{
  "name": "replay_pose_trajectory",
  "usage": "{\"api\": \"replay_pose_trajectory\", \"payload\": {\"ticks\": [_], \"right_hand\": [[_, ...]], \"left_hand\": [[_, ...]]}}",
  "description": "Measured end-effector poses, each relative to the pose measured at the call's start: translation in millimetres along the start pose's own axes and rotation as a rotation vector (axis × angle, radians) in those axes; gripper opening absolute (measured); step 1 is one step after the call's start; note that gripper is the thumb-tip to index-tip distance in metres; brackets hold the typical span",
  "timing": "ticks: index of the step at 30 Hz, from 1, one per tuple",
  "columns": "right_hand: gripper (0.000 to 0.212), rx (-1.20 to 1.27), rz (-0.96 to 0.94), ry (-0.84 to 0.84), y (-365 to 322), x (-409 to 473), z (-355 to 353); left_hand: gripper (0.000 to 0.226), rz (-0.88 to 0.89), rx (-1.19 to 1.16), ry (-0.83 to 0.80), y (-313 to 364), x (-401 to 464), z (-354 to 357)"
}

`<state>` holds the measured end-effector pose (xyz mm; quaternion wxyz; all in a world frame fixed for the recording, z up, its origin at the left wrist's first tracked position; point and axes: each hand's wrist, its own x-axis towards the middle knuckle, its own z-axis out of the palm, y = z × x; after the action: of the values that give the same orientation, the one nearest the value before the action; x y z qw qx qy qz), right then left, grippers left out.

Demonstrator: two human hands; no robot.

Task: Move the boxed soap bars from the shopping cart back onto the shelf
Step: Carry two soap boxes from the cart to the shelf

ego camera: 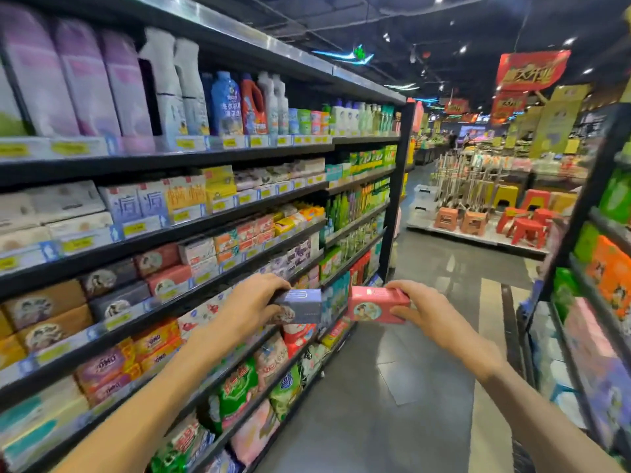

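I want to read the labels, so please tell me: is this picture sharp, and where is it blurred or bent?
Head view: motion blur smears the near shelf at left most; the dark blue box in the left hand and pink box in the right hand are sharper, print unreadable; wide-angle lens bends shelf lines; ceiling spotlights glare.

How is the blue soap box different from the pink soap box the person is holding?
The blue soap box is dark blue, while the pink soap box is bright pink. The blue one is gripped by the left hand, the pink one by the right hand. The blue box is nearer the shelf; the pink box is out over the aisle. Both are small rectangular boxes with a round picture on the front, held up side by side.
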<state>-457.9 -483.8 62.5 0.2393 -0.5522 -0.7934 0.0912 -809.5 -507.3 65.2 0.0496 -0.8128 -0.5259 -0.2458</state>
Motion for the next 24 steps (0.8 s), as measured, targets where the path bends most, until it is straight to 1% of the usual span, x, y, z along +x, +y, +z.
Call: {"api": "replay_pose_trajectory", "payload": {"ticks": [5,8,11,14,19,24], "right_hand": [[0.048,0.026,-0.192,-0.110,-5,113,30],[0.049,0.034,-0.314,-0.165,-18,172,49],[0.050,0.047,-0.453,-0.193,-38,218,71],[0.048,0.076,-0.547,-0.233,-71,251,91],[0.044,0.177,-0.710,-0.306,-128,290,135],[0.043,0.240,-0.834,-0.324,-186,308,178]], "left_hand": [[0.038,-0.190,0.102,0.022,-44,23,0],[0.036,-0.291,0.170,0.052,-62,31,-8],[0.035,-0.436,0.246,0.093,-76,23,-19],[0.043,-0.578,0.310,0.105,-91,3,-30],[0.045,-0.799,0.392,0.127,-114,-34,-53],[0.047,-0.915,0.458,0.169,-143,-65,-64]]}}
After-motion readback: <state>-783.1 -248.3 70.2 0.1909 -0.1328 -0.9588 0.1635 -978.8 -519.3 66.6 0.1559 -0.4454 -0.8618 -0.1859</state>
